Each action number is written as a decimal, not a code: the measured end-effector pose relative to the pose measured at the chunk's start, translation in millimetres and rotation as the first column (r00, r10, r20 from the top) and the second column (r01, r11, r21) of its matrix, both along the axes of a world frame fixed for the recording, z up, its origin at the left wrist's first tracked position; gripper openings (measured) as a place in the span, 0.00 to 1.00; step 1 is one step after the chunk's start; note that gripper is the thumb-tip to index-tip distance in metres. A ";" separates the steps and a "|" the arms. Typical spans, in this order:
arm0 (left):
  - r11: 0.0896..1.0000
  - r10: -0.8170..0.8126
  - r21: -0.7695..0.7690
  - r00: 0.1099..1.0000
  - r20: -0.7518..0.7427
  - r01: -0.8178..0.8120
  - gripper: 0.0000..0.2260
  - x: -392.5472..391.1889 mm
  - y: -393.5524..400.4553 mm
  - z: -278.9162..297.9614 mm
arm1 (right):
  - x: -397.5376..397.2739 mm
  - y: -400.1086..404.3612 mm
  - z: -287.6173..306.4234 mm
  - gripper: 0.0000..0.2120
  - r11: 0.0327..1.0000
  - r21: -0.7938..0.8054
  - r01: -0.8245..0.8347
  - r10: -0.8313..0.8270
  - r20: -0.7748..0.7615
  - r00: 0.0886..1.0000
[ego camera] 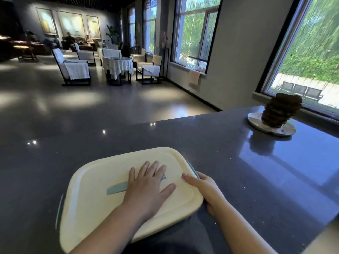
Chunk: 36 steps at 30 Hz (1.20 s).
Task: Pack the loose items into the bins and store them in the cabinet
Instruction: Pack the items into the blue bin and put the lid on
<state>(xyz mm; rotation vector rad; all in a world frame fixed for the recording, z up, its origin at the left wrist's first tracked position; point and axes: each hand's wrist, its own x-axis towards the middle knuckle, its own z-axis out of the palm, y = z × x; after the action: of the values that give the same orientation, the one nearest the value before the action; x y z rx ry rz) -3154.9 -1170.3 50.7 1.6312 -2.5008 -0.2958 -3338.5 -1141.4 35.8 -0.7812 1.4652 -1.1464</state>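
Hands on one cream bin lid [102, 182], which sits on the dark countertop [229, 162] right in front of you.

Count one lidded bin with a teal handle strip [116, 188] across its top, and one plate [286, 130] carrying a brown stack [280, 110] far right by the window. Your left hand [149, 186] lies flat, fingers spread and straight, pressing the lid's middle over the strip. Your right hand [204, 187] curls around the lid's right edge, thumb on top, fingers tucked under out of sight.
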 end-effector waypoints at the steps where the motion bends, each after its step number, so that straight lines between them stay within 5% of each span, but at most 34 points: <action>1: 1.000 0.002 -0.005 1.000 -0.001 -0.002 0.29 -0.4 0.6 0.3 | 0.2 0.1 -0.8 0.20 0.999 -0.035 0.020 -0.020 0.007 1.000; 9: 1.000 0.005 -0.006 1.000 0.003 -0.005 0.29 -0.6 0.5 -0.9 | -0.7 -5.9 0.6 0.26 0.989 -0.121 0.084 -0.091 -0.048 0.995; 16: 1.000 -0.003 0.002 0.997 -0.077 0.003 0.27 -0.1 1.9 1.2 | 1.7 -6.2 8.3 0.22 0.990 -0.137 -0.023 -0.039 -0.436 0.899; 17: 1.000 0.004 -0.004 0.987 -0.158 -0.005 0.26 2.7 3.9 3.4 | 2.5 -4.1 10.2 0.22 0.988 -0.136 -0.070 -0.019 -0.561 0.828; 19: 0.998 0.050 -0.022 0.943 -0.328 -0.061 0.21 18.1 12.4 9.5 | 10.9 0.3 13.1 0.23 0.973 -0.103 -0.206 0.016 -0.863 0.505; 21: 0.989 0.090 -0.082 0.934 -0.345 -0.126 0.20 44.6 26.4 9.6 | 35.0 6.0 16.5 0.22 0.922 -0.059 -0.384 0.031 -0.974 0.225; 24: 0.951 0.218 -0.158 0.940 -0.262 -0.264 0.22 95.7 42.6 -2.8 | 82.1 9.2 17.9 0.33 0.801 0.084 -0.592 0.200 -0.971 0.132; 27: 0.859 0.455 -0.017 0.779 -0.432 -0.511 0.31 134.1 48.7 -16.0 | 107.6 0.0 15.4 0.33 0.747 0.126 -0.653 0.220 -0.973 0.063; 29: 0.782 0.593 0.327 0.472 -0.652 -0.531 0.39 142.7 51.4 -18.8 | 111.2 -5.2 15.5 0.30 0.750 0.131 -0.648 0.212 -0.976 0.048; 30: 0.746 0.639 0.478 0.298 -0.709 -0.464 0.38 142.4 53.0 -19.2 | 111.4 -6.1 16.0 0.31 0.753 0.122 -0.647 0.202 -0.978 0.051; 32: 0.708 0.677 0.601 0.112 -0.728 -0.371 0.29 139.8 54.1 -22.6 | 110.5 -5.3 17.1 0.30 0.753 0.100 -0.650 0.196 -0.978 0.077; 34: 0.711 0.649 0.571 0.068 -0.758 -0.410 0.24 139.4 54.0 -26.5 | 109.1 -4.5 17.5 0.28 0.753 0.093 -0.652 0.200 -0.975 0.093; 36: 0.732 0.610 0.502 0.117 -0.783 -0.461 0.24 139.5 53.7 -25.4 | 109.5 -3.8 17.9 0.29 0.752 0.069 -0.656 0.183 -0.977 0.107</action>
<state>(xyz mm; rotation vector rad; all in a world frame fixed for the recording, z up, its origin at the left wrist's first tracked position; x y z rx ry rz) -3015.4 -1116.6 25.3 1.5673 -0.9076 -0.9763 -3229.0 -1145.2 53.7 -2.4055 1.6976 -0.3366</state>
